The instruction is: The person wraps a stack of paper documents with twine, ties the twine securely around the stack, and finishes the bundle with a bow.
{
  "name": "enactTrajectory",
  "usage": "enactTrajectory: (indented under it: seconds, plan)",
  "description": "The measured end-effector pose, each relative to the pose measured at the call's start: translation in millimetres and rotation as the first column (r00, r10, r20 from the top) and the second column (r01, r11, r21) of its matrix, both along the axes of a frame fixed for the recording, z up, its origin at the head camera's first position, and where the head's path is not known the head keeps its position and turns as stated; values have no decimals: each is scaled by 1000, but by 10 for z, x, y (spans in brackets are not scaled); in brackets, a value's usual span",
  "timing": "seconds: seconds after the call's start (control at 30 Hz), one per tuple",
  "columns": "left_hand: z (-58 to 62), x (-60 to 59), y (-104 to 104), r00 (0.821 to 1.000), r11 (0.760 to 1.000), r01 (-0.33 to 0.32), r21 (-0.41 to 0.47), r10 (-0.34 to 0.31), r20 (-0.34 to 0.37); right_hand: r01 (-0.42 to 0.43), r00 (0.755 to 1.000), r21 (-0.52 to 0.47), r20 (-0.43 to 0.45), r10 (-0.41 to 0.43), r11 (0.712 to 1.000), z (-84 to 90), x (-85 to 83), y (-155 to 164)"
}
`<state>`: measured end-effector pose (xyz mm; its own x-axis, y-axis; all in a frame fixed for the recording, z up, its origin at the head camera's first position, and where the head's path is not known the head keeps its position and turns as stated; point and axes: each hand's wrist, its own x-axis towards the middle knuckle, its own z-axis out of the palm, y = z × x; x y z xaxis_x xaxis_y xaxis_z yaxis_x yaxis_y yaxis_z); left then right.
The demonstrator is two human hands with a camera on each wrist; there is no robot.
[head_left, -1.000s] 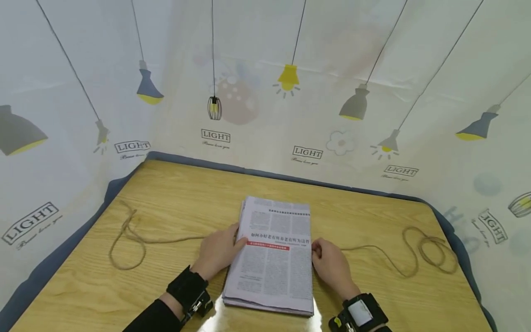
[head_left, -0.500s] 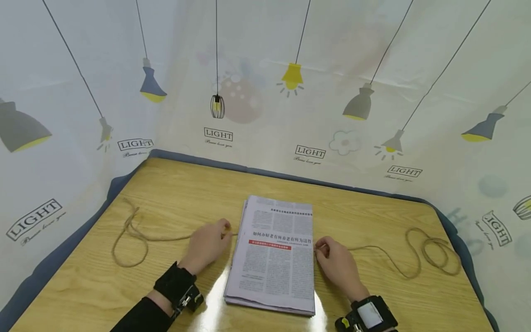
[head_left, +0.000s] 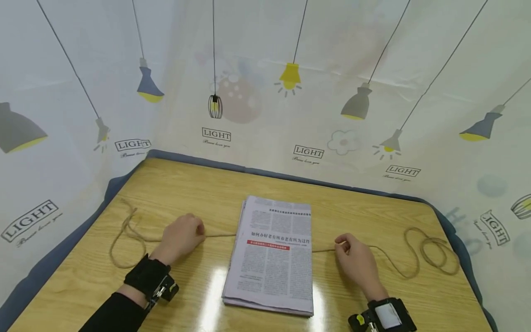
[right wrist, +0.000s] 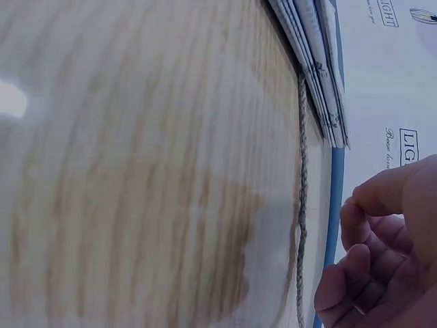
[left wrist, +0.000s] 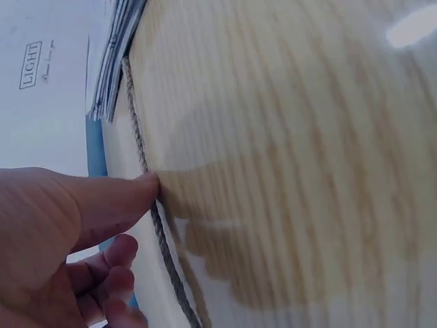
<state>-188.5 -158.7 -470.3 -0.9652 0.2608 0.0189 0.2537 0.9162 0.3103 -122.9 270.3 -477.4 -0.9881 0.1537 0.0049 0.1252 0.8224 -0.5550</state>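
Twine (head_left: 220, 236) under newspaper stack (head_left: 271, 258), wooden table (head_left: 199, 193).
Left hand (head_left: 180, 236) and right hand (head_left: 356, 260): fingers curled, pinching twine either side of stack.

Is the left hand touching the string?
Touching. In the left wrist view, the thumb tip of the left hand presses against the string on the table.
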Motion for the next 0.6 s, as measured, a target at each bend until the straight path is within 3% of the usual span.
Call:
enactTrajectory:
  seconds: [0.17,0.33,0.43,0.53,0.6]
  plan:
    - [-12,-7,-5,997,996,54,-69,-57,-43,-8,1000,9,1,8,1000,11,-4,9]
    - [20,-24,-6,996,992,93,-87,-93,-1,-5,1000,24,12,5,1000,7,-18,-20]
    - [91,-43,-28,994,993,109,-44,-108,34,1,1000,28,20,-1,1000,7,-34,-42]
    - [181,-71,-60,997,997,79,2,-79,17,-6,1000,31,18,6,1000,15,-56,-68]
    - [236,-95,-75,998,999,43,31,-41,-53,-17,1000,32,5,17,999,28,-72,-93]
